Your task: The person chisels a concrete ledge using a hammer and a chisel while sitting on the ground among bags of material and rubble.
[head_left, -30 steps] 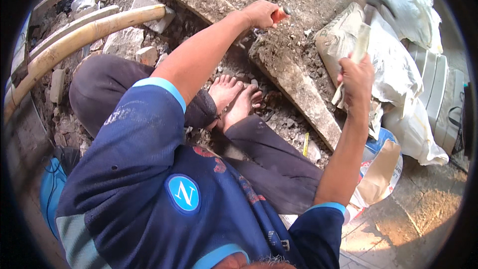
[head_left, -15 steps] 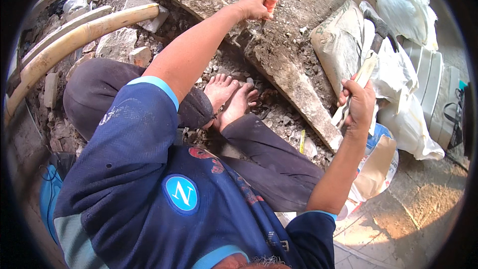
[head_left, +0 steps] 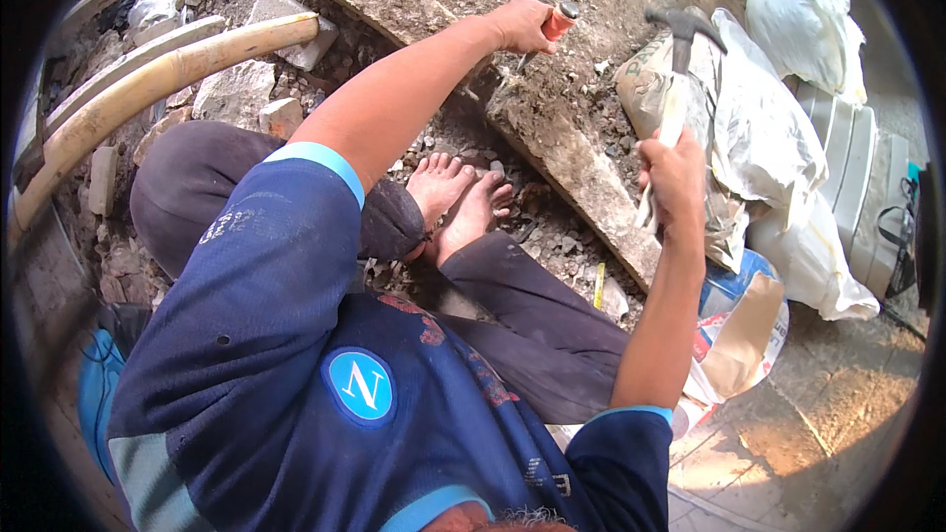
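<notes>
My left hand (head_left: 522, 26) is closed around the red-orange handle of a chisel (head_left: 560, 22), whose metal-capped end leans to the right. A short stretch of its shaft shows below the hand, close to the broken edge of a concrete strip (head_left: 572, 163); where the tip rests I cannot make out. In my right hand (head_left: 674, 175) is a claw hammer (head_left: 675, 99), gripped by its pale handle. Its dark head is raised at the far end, to the right of the chisel and apart from it.
My bare feet (head_left: 455, 199) rest on rubble just nearer than the strip. Bamboo poles (head_left: 177, 74) and broken blocks (head_left: 235, 89) lie at left. On the right are white sacks (head_left: 774, 128), grey stacked plastic pieces (head_left: 838, 158) and a torn paper bag (head_left: 744, 330).
The hammer has swung left toward the chisel, its head now turned more upright. My left hand has shifted slightly right and nearer, and the chisel tilts further right.
</notes>
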`<state>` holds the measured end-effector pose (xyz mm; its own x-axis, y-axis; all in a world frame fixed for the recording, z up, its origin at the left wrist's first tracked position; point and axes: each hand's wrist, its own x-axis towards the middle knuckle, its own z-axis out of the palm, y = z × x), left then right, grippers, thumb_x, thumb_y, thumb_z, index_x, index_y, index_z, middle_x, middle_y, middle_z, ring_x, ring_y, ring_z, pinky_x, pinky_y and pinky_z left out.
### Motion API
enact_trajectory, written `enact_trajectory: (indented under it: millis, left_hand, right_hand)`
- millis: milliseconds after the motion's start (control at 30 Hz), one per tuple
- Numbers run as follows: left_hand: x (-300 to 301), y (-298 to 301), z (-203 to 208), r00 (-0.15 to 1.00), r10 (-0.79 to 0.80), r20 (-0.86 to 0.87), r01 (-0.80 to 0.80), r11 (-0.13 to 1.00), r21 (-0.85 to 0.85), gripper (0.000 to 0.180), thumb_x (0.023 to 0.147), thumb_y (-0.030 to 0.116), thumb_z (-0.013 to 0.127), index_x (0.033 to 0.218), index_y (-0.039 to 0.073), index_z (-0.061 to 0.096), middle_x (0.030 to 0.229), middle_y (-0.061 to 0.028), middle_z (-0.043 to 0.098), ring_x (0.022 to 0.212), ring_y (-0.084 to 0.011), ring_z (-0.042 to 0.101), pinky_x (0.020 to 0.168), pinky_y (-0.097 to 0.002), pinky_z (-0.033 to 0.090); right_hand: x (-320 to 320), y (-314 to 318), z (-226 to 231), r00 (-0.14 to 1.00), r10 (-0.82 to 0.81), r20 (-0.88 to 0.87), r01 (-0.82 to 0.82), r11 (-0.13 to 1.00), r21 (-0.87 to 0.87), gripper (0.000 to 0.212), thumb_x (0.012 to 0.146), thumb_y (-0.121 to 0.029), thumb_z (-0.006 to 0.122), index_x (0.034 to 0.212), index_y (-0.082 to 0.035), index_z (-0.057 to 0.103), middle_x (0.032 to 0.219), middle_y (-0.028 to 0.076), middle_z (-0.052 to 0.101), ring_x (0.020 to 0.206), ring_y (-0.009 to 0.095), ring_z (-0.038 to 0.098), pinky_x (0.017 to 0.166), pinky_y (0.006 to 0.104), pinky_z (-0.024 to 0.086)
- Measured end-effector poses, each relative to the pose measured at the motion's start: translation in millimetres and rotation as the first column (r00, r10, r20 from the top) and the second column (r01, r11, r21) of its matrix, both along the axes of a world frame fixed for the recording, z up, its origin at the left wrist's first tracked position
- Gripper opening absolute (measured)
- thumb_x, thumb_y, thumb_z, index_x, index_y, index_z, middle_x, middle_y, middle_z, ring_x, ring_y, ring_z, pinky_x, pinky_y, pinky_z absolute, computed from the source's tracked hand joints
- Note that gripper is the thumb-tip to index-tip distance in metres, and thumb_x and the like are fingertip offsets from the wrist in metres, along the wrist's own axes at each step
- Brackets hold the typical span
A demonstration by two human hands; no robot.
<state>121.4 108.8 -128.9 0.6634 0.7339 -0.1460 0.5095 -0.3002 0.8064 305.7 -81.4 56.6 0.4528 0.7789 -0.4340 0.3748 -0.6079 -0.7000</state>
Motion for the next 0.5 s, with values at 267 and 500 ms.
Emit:
enact_trajectory:
  millis: [267, 500]
  left_hand:
    - [23.7, -8.3, 15.3, 0.967, -0.152, -0.202, 0.175, 0.980, 0.098, 0.036, 0.083, 0.030, 0.076, 0.104, 0.004, 0.063, 0.097, -0.0147, 0.068, 0.092, -0.0298, 0.066, 0.082, -0.0401, 0.050]
    - [20.0, -11.6, 13.3, 0.983, -0.126, -0.132, 0.145, 0.978, 0.148, 0.027, 0.085, 0.027, 0.072, 0.092, 0.002, 0.063, 0.088, -0.0167, 0.070, 0.084, -0.0293, 0.067, 0.076, -0.0393, 0.051]
  right_hand:
    - [-1.8, 9.5, -32.8, 0.827, 0.301, 0.475, -0.195, 0.946, -0.260, 0.036, 0.079, -0.004, 0.054, 0.113, 0.005, 0.054, 0.092, 0.026, 0.067, 0.078, 0.033, 0.069, 0.068, 0.0463, 0.055]
    - [5.9, 22.3, 12.3, 0.989, -0.140, 0.040, 0.126, 0.962, 0.243, 0.017, 0.080, 0.001, 0.057, 0.096, 0.003, 0.051, 0.068, 0.006, 0.055, 0.046, 0.008, 0.051, 0.038, 0.0237, 0.043]
